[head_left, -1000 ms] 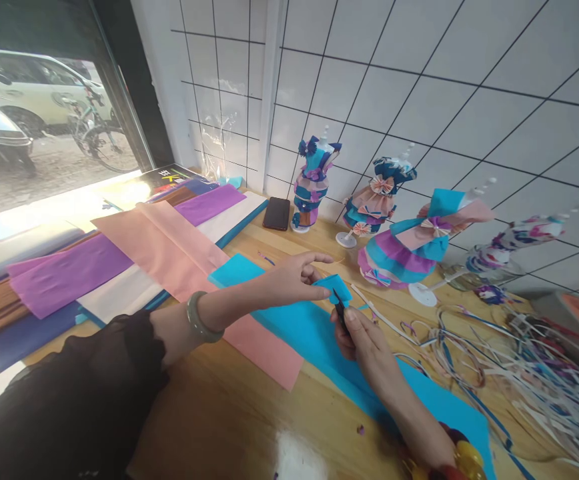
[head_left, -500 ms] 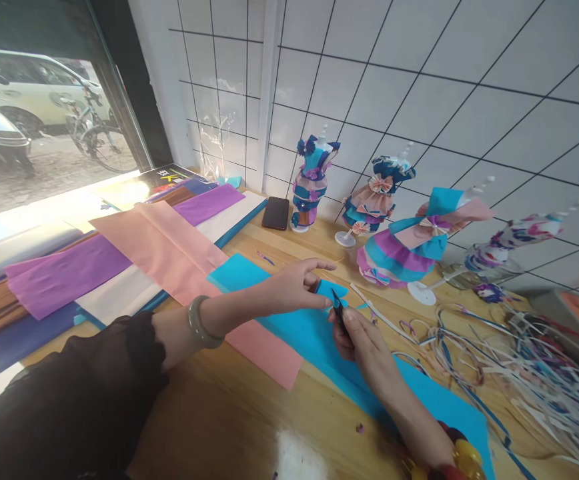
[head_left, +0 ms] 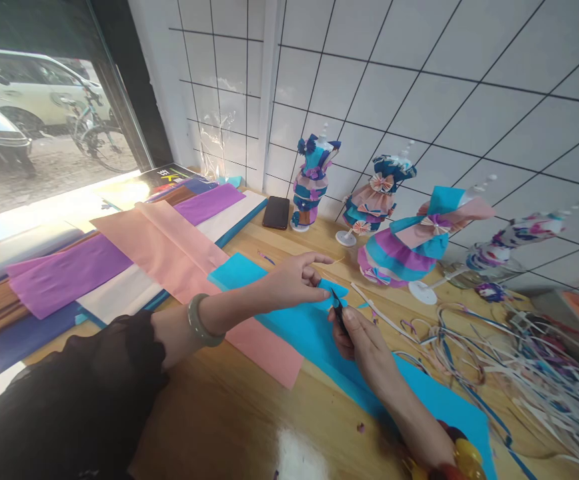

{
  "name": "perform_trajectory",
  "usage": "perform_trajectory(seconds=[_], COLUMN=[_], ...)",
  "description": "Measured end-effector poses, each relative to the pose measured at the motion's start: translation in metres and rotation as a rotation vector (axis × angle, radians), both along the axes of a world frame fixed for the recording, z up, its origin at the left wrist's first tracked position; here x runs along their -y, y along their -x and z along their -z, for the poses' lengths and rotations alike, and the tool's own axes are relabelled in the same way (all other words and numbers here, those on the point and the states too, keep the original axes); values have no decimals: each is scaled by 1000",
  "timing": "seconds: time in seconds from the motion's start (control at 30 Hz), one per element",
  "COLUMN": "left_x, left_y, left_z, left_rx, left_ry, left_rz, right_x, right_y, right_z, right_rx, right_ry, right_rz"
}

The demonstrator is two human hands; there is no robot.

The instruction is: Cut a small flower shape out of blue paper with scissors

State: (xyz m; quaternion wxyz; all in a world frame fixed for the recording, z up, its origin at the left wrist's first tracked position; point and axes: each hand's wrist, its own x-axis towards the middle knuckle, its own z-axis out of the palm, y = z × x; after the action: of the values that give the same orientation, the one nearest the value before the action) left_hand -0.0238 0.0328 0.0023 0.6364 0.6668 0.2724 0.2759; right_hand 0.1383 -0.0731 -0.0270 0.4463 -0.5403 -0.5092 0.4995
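Observation:
My left hand (head_left: 297, 280), with a jade-like bangle on the wrist, holds a small blue fabric piece (head_left: 338, 291) between its thumb and curled fingers. Its index finger stretches out to the right, near a thin pale thread (head_left: 340, 259). My right hand (head_left: 362, 337) grips dark scissors (head_left: 338, 312), whose tips point up at the small piece. The handles are mostly hidden in the palm. Beneath both hands lies a long blue fabric strip (head_left: 314, 340), crossing a pink fabric strip (head_left: 264, 350) on the wooden table.
Small dress forms in layered fabric dresses, among them a striped one (head_left: 399, 250), stand along the tiled wall. A phone (head_left: 276, 213) lies beside them. Tangled ribbons (head_left: 509, 373) spread at right. Folded purple fabric (head_left: 69, 273) and other cloth are stacked at left by the window.
My left thumb has moved up slightly onto the small blue piece, and its other fingers have curled in. My right hand and the scissors stay almost in place.

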Motion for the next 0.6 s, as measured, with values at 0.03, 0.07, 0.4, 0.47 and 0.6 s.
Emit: perform_trajectory(seconds=[0.03,0.07,0.4,0.47,0.6], left_x=[0,1,4,3,2], left_y=[0,0,-3,-3,-1], left_z=[0,0,4,5,4], left_rx=[-4,-9,-14,-13,-20], left_ry=[2,1,-17,-18,-16], left_rz=[0,-3,-14,5,24], right_x=[0,0,1,1,1], right_y=[0,1,1,1,1], right_z=[0,0,1,2,3], right_rx=[-5,-11,-57,-60,-64], right_ry=[1,3,-4,-5,-8], right_rz=[3,8,17,23,21])
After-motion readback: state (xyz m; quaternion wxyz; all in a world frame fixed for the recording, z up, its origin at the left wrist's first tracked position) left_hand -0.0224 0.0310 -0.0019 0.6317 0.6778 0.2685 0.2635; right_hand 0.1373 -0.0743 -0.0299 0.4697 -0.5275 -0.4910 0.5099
